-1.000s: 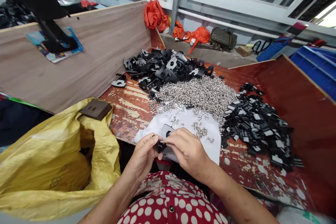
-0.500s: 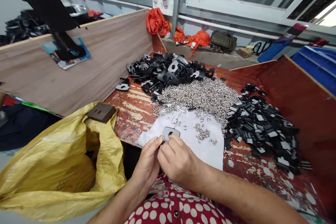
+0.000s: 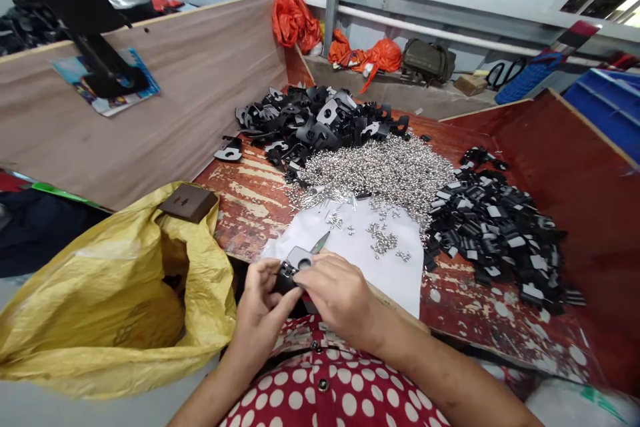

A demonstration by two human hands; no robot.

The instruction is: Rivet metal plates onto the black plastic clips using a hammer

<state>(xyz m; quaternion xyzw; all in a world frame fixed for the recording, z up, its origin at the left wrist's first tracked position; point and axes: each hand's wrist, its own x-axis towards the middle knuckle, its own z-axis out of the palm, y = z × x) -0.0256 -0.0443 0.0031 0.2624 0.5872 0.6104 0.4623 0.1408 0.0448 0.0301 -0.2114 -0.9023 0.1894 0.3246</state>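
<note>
My left hand (image 3: pixel 261 307) is closed around the lower left side of a black plastic clip (image 3: pixel 299 257), which has a flat, greyish plate with a round hole. The fingers of my right hand (image 3: pixel 341 290) pinch the clip's right side. Just above that hand, a pointed metal blade (image 3: pixel 321 243) sticks out; its other end is hidden, so I cannot tell whether the hand holds it too. Beneath lies a white cloth (image 3: pixel 400 273), with small silver metal pins (image 3: pixel 383 241) scattered on it.
Behind the cloth rises a heap of silver pins (image 3: pixel 380 170). Black clip parts (image 3: pixel 320 123) are piled at the back, smaller black pieces (image 3: pixel 495 227) on the right. A yellow sack (image 3: pixel 100 307) stands open at left, a brown box (image 3: pixel 188 203) on its rim. Wooden boards (image 3: pixel 150 93) wall the table.
The clip has come up and left between my hands, showing its plate and hinge side. My left hand has turned and shifted left. The metal blade has come into view. The camera view has tilted down.
</note>
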